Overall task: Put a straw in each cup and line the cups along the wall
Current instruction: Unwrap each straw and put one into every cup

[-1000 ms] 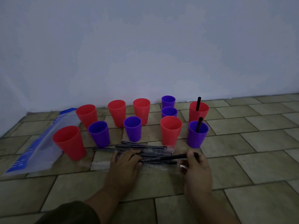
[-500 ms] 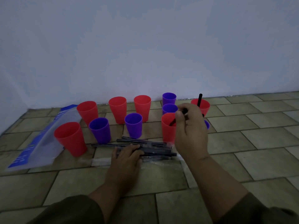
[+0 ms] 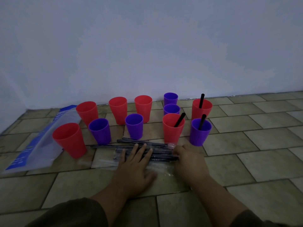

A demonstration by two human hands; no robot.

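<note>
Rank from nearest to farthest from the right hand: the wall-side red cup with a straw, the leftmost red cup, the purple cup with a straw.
1. purple cup with a straw, just ahead of the right hand.
2. wall-side red cup with a straw, behind it.
3. leftmost red cup, far left.

Tiled floor open right of the straw-holding purple cup; cup cluster bars the wall; plastic bag blocks left.
</note>
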